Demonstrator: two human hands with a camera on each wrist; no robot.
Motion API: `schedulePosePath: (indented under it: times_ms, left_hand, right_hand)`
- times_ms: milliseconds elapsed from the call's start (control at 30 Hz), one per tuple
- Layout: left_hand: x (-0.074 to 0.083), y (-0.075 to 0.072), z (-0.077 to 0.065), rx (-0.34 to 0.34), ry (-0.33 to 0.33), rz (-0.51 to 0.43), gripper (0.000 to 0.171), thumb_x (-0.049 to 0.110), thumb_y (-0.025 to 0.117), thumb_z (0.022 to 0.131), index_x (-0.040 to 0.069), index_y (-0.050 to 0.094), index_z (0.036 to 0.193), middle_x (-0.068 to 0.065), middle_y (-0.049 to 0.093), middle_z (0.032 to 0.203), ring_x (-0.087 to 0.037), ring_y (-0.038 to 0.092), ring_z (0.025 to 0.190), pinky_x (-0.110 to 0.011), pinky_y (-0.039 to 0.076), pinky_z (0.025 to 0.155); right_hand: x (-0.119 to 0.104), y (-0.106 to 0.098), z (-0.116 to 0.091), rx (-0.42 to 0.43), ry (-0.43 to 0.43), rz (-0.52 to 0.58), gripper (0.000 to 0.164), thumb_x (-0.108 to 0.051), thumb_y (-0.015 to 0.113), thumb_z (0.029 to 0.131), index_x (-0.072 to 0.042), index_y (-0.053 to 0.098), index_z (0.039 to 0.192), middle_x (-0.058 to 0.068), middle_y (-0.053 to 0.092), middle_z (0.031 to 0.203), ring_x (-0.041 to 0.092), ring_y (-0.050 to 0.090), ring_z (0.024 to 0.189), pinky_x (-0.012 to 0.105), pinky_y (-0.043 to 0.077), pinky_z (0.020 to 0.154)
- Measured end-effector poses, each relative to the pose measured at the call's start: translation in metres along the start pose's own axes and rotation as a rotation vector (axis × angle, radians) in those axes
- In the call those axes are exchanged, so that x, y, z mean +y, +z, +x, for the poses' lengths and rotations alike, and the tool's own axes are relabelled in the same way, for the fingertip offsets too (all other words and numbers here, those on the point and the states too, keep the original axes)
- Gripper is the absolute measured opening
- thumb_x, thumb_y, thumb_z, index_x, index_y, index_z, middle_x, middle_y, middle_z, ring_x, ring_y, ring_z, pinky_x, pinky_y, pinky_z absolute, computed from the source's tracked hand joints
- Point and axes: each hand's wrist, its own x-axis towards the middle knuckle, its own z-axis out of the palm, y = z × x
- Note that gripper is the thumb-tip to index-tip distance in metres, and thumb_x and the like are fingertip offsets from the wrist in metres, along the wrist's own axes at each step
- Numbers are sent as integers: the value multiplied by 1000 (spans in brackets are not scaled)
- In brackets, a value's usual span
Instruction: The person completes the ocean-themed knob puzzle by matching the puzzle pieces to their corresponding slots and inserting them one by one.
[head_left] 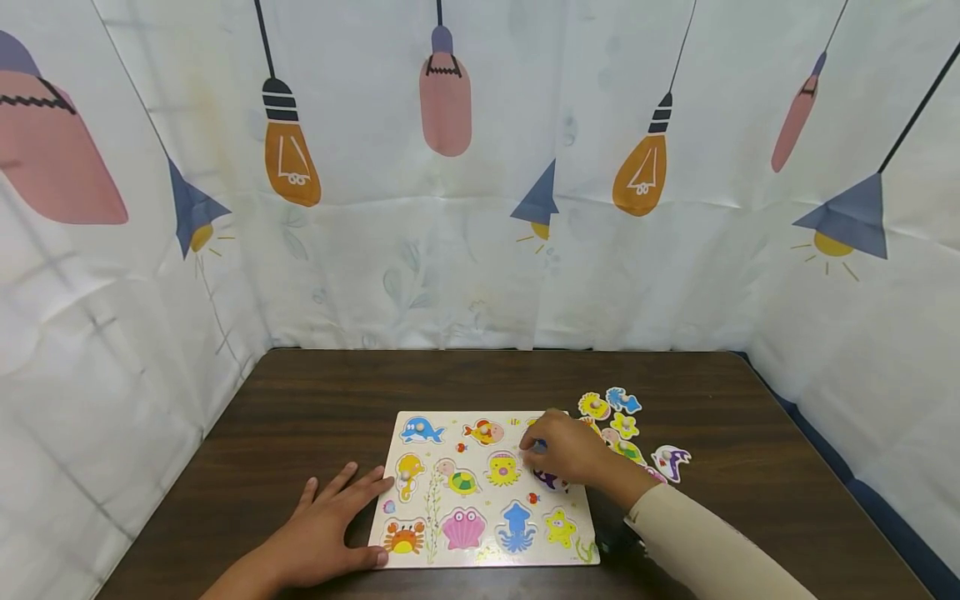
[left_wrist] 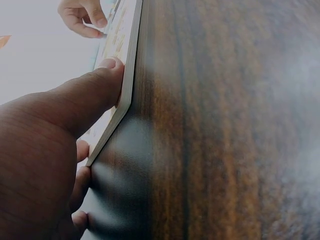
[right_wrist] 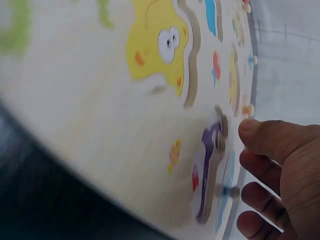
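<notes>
A white wooden puzzle board (head_left: 417, 557) with sea-animal pictures lies on the table. My left hand (head_left: 326, 521) rests at its left side, fingers stretched to the left edge. In the left wrist view its thumb (left_wrist: 95, 82) touches the board's edge. Over the board's upper right is my right hand (head_left: 566, 450), fingers bent. In the right wrist view that hand (right_wrist: 280, 175) is beside a blue knobbed piece (right_wrist: 230, 192), with no piece seen between its fingertips. A purple recess (right_wrist: 206, 165) lies nearer that camera. Knobbed whale (head_left: 422, 430), fish (head_left: 483, 432) and seahorse (head_left: 408, 473) pieces sit in the board.
Right of the board lie several loose pieces, among them a blue one (head_left: 624, 400), a yellow star (head_left: 624, 425) and a purple-and-white one (head_left: 670, 462). Some are partly behind the right hand. A patterned curtain (head_left: 480, 275) hangs behind the dark wooden table (head_left: 330, 400).
</notes>
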Motion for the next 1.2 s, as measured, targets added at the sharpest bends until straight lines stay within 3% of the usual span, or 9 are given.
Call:
schedulePosePath:
  times_ms: [133,400,600,767,1000,1200]
  left_hand:
    - [-1,1,0,4,8,-3,95,76,74,73,31,49,153,1,40,161,-43,20,152,-81,2,107]
    - [-2,1,0,1,17,-11,93,75,74,75,31,49,153,1,39,162,-43,19,152,-80,2,107]
    - [-1,0,-2,3,26,-7,93,75,74,75,31,48,153,1,39,162,-44,20,152,-81,2,107]
    - [-1,0,-2,11,26,5,93,75,74,75,31,48,153,2,39,162,-43,21,152,-80,3,108]
    - [-2,1,-2,20,31,13,93,75,74,75,31,49,153,2,40,162,-43,21,151,-80,3,108]
    - [-2,2,-2,27,33,14,93,75,73,75,31,49,153,2,40,161,-42,22,151,-80,4,108]
  right_hand:
    - [10,-4,-7,17,33,-6,13,-32,83,87,-26,81,99,-7,65,107,9,55,90,26,54,69]
    - [24,-15,-20,66,106,0,16,-28,86,84,-25,82,99,-9,66,103,12,58,94,34,55,78]
    - [41,-22,-31,110,101,-34,15,-25,86,84,-23,81,98,-9,65,97,11,54,91,32,54,74]
    - [58,-27,-41,146,104,-29,13,-23,86,84,-22,80,96,-8,67,98,14,57,94,37,56,78]
    - [76,-33,-53,145,144,-20,10,-25,85,86,-23,80,95,-9,69,96,17,60,94,43,58,79]
    - [88,-37,-63,145,189,-30,12,-24,83,87,-20,81,98,-1,69,103,21,61,98,43,58,75]
